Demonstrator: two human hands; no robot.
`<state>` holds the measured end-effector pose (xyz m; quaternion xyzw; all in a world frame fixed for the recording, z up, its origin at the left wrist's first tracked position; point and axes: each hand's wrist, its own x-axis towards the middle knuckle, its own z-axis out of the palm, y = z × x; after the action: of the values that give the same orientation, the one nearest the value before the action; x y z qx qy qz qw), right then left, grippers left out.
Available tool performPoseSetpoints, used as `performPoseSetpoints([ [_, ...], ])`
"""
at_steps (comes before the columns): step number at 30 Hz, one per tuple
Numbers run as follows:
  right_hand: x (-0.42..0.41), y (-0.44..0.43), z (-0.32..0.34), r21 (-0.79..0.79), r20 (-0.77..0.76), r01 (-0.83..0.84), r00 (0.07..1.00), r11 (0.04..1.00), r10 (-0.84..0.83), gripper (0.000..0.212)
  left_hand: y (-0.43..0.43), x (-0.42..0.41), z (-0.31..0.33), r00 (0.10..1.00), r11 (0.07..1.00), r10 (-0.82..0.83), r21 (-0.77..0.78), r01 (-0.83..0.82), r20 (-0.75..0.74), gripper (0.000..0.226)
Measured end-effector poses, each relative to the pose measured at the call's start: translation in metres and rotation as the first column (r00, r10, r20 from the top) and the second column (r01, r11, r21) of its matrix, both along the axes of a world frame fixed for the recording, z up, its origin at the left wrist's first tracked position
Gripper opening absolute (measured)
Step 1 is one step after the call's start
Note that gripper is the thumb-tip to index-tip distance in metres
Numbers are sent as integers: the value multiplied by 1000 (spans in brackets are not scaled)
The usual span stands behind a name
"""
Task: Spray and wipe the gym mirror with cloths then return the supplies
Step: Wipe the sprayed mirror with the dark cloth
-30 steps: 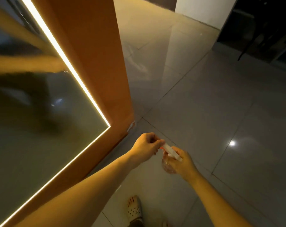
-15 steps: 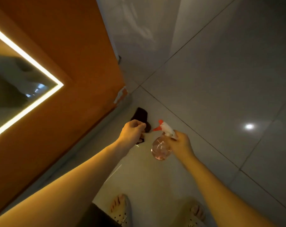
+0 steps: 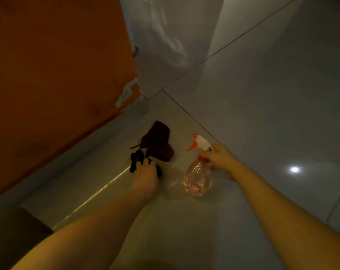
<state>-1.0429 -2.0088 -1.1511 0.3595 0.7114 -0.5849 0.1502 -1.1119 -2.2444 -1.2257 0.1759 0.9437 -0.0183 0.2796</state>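
Orange wall [image 3: 58, 75] fills the left of the room, and at its foot the supplies sit low on the pale floor tiles [image 3: 262, 94]. A maroon cloth [image 3: 157, 141] lies crumpled on the tiles, near the wall's chipped corner; a black cloth [image 3: 135, 159] lies just on the near side of it, touching or all but touching it. The spray bottle [image 3: 197, 178] stands upright to the right of both.

The person is bent low with both arms reaching down. This looks to me like the handling of the supplies at floor level, either taking them up or setting them back, and which of the two I cannot tell from here.

The left hand [image 3: 145, 178] is down on the black cloth, and its fingers [image 3: 145, 162] look curled into the fabric, gathering it, though that hand is blurred. The right hand [image 3: 220, 158] is wrapped round the bottle's neck just under the white head, clenched firmly, with the orange trigger [image 3: 191, 147] pointing away to the left; whether the bottle's base rests on the tile or hangs just above it I cannot say.

If the things are being put back, the next move calls for loosening both grips and leaving the bottle upright; if taken up, for a clean lift with the maroon cloth gathered too.
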Motion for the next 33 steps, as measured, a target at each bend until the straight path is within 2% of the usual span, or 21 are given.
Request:
performPoseSetpoints([
  [3, 7, 6, -6, -27, 1, 3, 1000, 1000, -3, 21, -3, 1, -4, 989, 991, -126, -51, 123, -73, 44],
  [7, 15, 11, -9, -35, -4, 63, 998, 997, -63, 21, -2, 2, 10, 993, 992, -117, 52, 119, -34, 22],
  [10, 15, 15, -7, 134, -44, 23, 999, 991, -17, 19, 10, 9, 25, 986, 962, -137, 225, 155, -94, 25],
  [12, 15, 18, 0, 261, -80, -31, 995, 965, 53, 22, 20, 10, 41, 962, 924, -233, 274, 266, -145, 25],
  [14, 16, 21, 10, 337, -101, -78, 988, 938, 118, 26, 29, 7, 57, 963, 903, -235, 338, 266, -130, 17],
  [16, 21, 20, 20, 372, -99, -145, 976, 917, 194, 30, 33, 2, 73, 994, 877, -104, 473, 84, 16, 4],
  [18, 28, 13, 29, 404, -44, -262, 952, 877, 304, 52, 35, -2, 91, 971, 808, 44, 563, -174, 237, 1],
  [19, 31, 9, 32, 436, 17, -313, 940, 844, 340, 59, 36, -5, 99, 950, 774, 90, 579, -256, 300, 2],
  [21, 33, 6, 39, 472, 116, -389, 917, 791, 382, 53, 39, -11, 119, 890, 690, 173, 593, -415, 421, 6],
  [23, 30, 9, 53, 461, 179, -444, 894, 768, 410, 26, 46, -16, 137, 795, 593, 223, 569, -570, 565, 5],
  [24, 27, 12, 61, 449, 212, -479, 877, 755, 431, 24, 49, -19, 147, 745, 550, 229, 548, -630, 627, 4],
  [25, 23, 14, 73, 447, 242, -506, 862, 738, 445, 39, 52, -21, 157, 702, 516, 223, 529, -674, 676, 5],
  [26, 17, 17, 84, 464, 220, -488, 872, 739, 438, 51, 56, -22, 168, 670, 492, 198, 518, -700, 716, 5],
  [27, 11, 18, 99, 482, 159, -431, 900, 763, 407, 51, 60, -24, 178, 647, 474, 166, 515, -714, 744, 7],
  [29, -1, 19, 124, 414, -56, -228, 960, 881, 275, 34, 67, -29, 200, 617, 416, 98, 531, -738, 781, 16],
  [30, -5, 19, 138, 297, -156, -123, 972, 947, 175, 28, 71, -31, 213, 613, 385, 66, 546, -744, 787, 18],
  [31, -8, 17, 157, 149, -208, -51, 975, 988, 82, 32, 75, -35, 228, 618, 363, 40, 565, -741, 785, 19],
  [32, -9, 15, 175, 20, -234, -17, 972, 1000, 21, 39, 78, -38, 243, 622, 342, 14, 581, -739, 783, 21],
  [33, -8, 15, 195, -30, -252, -32, 967, 999, 23, 43, 81, -41, 262, 626, 318, 1, 593, -740, 780, 22],
])
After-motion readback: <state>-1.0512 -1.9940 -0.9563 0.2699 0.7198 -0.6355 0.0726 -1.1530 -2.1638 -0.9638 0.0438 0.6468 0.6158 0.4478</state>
